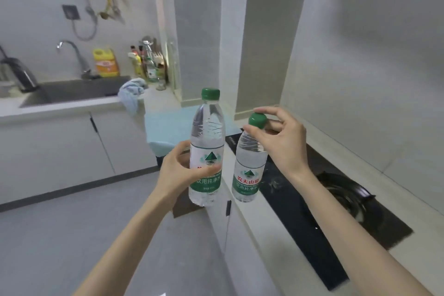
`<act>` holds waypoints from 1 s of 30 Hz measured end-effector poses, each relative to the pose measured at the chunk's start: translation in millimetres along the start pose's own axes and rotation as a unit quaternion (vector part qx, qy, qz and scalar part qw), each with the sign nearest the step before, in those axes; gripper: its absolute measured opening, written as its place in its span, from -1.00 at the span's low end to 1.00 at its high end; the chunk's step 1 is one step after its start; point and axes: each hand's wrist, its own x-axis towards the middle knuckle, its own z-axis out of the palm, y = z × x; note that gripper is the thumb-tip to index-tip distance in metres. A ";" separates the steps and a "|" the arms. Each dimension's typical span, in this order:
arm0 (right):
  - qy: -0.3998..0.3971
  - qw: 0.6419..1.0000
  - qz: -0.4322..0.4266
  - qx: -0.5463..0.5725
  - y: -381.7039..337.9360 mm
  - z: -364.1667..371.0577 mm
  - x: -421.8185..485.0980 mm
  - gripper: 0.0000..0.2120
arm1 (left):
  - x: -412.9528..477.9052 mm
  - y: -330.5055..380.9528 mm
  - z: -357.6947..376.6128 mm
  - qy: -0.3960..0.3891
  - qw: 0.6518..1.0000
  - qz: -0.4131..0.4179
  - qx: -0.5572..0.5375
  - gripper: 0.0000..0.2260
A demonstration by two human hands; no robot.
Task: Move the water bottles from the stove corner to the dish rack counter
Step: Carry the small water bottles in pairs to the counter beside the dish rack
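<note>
A person's bare arms reach into a grey-tiled kitchen, each hand lifting a bottle clear of the surfaces. The left hand [179, 166] wraps around the label of the taller clear plastic water bottle with a green screw cap [207, 151], its thumb covering the red brand lettering; below it the green band reads "饮用纯净水". The right hand [280, 138] pinches the green cap and neck of the shorter clear plastic water bottle [249, 163], which hangs tilted over the near edge of the black glass gas stove [312, 235] on the right. Its label shows a green mountain logo, "农夫山泉" in red and "饮用纯净水" in white; the smaller print is illegible. Both bottles are ribbed towards the shoulder. On the far left, a curved metal tap [74, 55] stands over a dark sink [79, 91], beside a yellow detergent jug [106, 62] whose label is too blurred to read. A pale blue cloth [132, 94] drapes the counter edge.
</note>
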 end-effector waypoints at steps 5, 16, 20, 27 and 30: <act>-0.039 0.998 -0.007 0.039 -20.5 98.5 8.8 -0.68 | 4.7 -7.5 -93.4 0.057 0.998 -0.003 0.003 -0.42; -0.201 0.970 -0.067 0.115 -80.7 339.8 12.8 -0.63 | -20.9 -33.1 -306.3 0.246 0.969 -0.011 0.014 -0.43; -0.267 0.949 -0.074 0.150 -98.3 426.3 10.6 -0.63 | -27.8 -47.8 -372.8 0.323 0.946 -0.019 0.015 -0.45; -0.357 0.907 -0.094 0.201 -130.0 576.6 9.4 -0.65 | -19.4 -70.3 -491.0 0.418 0.908 -0.026 0.021 -0.48; -0.384 0.891 -0.091 0.225 -144.3 638.3 14.4 -0.66 | -9.6 -74.6 -541.8 0.447 0.893 -0.036 0.024 -0.46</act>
